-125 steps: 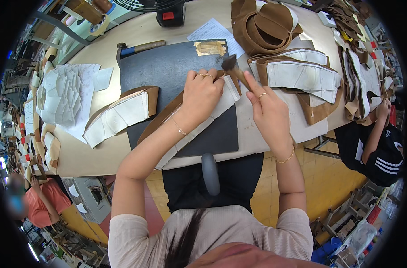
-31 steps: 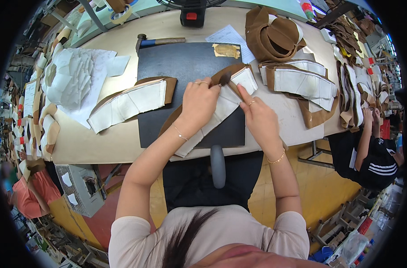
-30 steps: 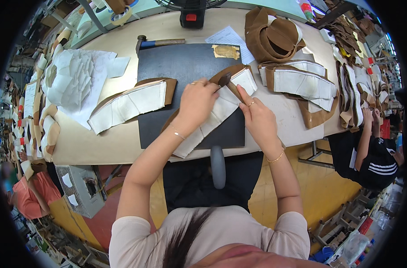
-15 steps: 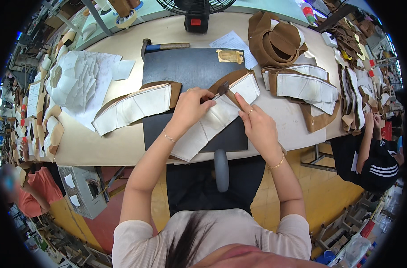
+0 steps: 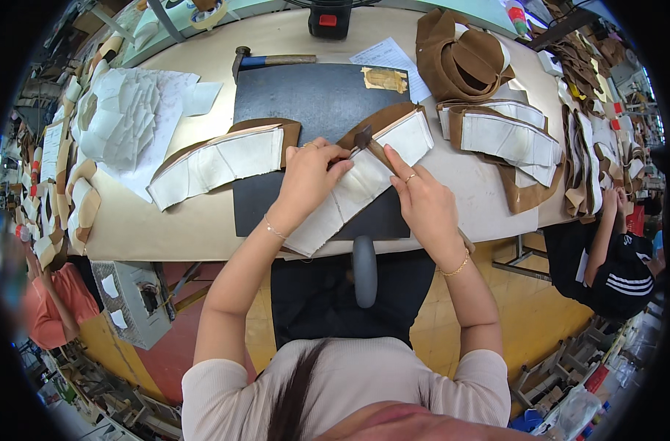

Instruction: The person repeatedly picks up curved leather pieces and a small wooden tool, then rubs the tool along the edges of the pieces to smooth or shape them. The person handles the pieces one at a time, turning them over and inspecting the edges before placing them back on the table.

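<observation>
A curved white-backed brown leather piece (image 5: pixel 361 180) lies slantwise on the black board (image 5: pixel 291 92). My left hand (image 5: pixel 313 173) is closed at its upper edge, thumb and forefinger pinching the folded brown rim. In my closed right hand (image 5: pixel 427 206) is a hammer (image 5: pixel 377 152), gripped along its wooden handle with the forefinger stretched forward. Its dark head is at the piece's edge, just right of my left fingertips; whether it touches cannot be made out. A similar white-backed piece (image 5: pixel 217 165) rests to the left, its right end on the board.
Behind the board lies a second hammer (image 5: pixel 276 61) with a blue-and-wood handle. White paper pieces (image 5: pixel 122 121) are piled at left. Rolled brown leather (image 5: pixel 463 59) and stacked white-backed pieces (image 5: pixel 508 140) sit at right. A fan base (image 5: pixel 329 20) stands at the back. Co-workers sit on both sides.
The hammer head, blurred before, now shows sharply and slightly turned at the piece's edge. Both hands keep nearly the same hold. The whole view has shifted a little.
</observation>
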The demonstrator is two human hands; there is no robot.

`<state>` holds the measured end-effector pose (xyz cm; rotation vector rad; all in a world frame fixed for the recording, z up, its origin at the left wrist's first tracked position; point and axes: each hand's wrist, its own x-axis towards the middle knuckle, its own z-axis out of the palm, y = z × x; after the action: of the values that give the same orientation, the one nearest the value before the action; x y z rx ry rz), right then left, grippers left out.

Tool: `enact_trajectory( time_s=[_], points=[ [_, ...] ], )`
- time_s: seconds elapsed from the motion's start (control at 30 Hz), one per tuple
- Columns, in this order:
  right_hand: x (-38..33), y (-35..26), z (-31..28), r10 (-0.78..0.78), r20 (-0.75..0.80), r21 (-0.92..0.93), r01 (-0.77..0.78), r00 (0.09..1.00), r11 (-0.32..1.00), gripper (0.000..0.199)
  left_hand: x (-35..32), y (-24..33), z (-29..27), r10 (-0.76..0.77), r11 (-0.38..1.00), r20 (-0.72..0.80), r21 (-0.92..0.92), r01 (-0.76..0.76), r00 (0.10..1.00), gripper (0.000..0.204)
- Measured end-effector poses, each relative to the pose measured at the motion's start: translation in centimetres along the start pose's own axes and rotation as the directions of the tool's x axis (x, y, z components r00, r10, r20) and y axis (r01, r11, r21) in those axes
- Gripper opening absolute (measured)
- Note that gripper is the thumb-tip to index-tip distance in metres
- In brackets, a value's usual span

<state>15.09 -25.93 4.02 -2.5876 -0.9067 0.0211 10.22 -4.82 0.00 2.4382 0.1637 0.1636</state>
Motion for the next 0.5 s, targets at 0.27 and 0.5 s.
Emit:
enact_trajectory(
  time_s=[0.27,0.5],
  points=[
    [-0.2,-1.6,-1.3,-0.019,-0.017,0.078,0.02,1.0,0.997,0.051,-1.4,0.8,1.7,0.212,0.921,-0.202,0.367,-0.126,0.956,0.015],
    [0.3,-0.9,-0.7,-0.016,0.03,0.071,0.014,0.999,0.997,0.051,-2.0,-0.1,-0.4,0.08,0.989,-0.052,0.125,-0.073,0.995,0.019]
  ],
)
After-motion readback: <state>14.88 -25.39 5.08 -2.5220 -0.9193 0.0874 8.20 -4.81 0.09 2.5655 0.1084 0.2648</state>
